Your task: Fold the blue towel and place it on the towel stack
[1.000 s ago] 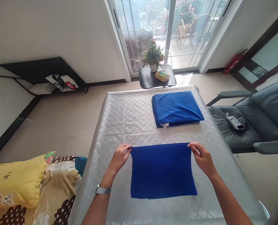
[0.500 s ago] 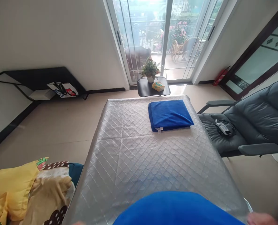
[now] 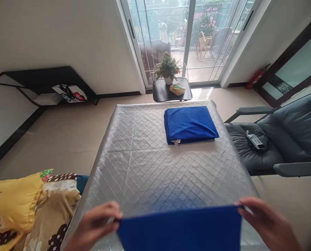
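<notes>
The left hand (image 3: 99, 219) had its thumb and fingers pinched together on the upper left corner of a blue cloth (image 3: 180, 230), and the right hand (image 3: 266, 218) gripped the upper right corner the same way. Between them the cloth's top edge ran nearly straight, while its lower part fell outside the view; it was in front of the near part of the worktop (image 3: 145, 167), which wore a silver, diamond-quilted cover. Farther back on that cover, toward the right, lay a folded blue blanket (image 3: 190, 123) with white tags (image 3: 176, 143) at its near edge. To the right stood a grey padded armchair (image 3: 288, 139) with a power strip (image 3: 256, 141) and its coiled black cable on the seat. To the left were a yellow pillow (image 3: 14, 198) and a patterned blanket (image 3: 56, 209). Beyond the worktop's far edge, a potted plant (image 3: 168, 68) and a yellow tissue pack (image 3: 177, 89) sat side by side on a black seat (image 3: 159, 92), before a sliding glass door (image 3: 165, 28).
</notes>
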Demonstrator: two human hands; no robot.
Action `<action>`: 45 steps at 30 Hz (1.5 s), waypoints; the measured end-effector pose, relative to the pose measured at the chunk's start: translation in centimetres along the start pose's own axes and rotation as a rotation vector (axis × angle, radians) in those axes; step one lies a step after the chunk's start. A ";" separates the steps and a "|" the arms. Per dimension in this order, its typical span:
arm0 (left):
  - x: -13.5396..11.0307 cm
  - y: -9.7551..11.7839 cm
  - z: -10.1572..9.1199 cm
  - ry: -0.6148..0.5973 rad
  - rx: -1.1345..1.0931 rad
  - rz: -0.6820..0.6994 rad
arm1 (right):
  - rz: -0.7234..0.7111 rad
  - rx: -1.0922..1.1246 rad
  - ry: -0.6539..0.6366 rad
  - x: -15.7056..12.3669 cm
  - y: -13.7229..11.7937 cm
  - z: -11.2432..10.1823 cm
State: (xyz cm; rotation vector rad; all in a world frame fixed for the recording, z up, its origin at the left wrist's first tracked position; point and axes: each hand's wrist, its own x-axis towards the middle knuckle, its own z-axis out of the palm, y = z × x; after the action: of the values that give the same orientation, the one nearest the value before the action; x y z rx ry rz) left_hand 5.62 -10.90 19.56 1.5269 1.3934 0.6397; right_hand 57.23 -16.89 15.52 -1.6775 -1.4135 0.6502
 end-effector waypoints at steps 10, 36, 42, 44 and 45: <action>18.9 -10.5 6.4 0.122 0.022 -0.120 | 0.196 0.010 -0.179 13.9 8.0 15.6; 20.2 -3.6 28.3 0.216 0.788 0.357 | -0.253 -0.813 -0.126 10.5 9.6 21.8; 19.4 -8.5 19.4 0.345 0.930 0.094 | -0.240 -0.796 -0.109 11.0 9.4 22.3; 19.2 -9.8 17.6 0.373 0.951 0.046 | -0.249 -0.788 -0.117 11.1 9.5 22.3; 19.1 -10.2 17.0 0.375 0.955 0.036 | -0.251 -0.784 -0.121 11.1 9.5 22.2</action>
State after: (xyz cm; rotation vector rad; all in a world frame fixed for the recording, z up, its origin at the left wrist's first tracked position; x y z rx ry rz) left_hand 19.68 1.53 -0.63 2.2369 2.1373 0.2719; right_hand 46.90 -0.57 -2.81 -1.9958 -2.0963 0.0329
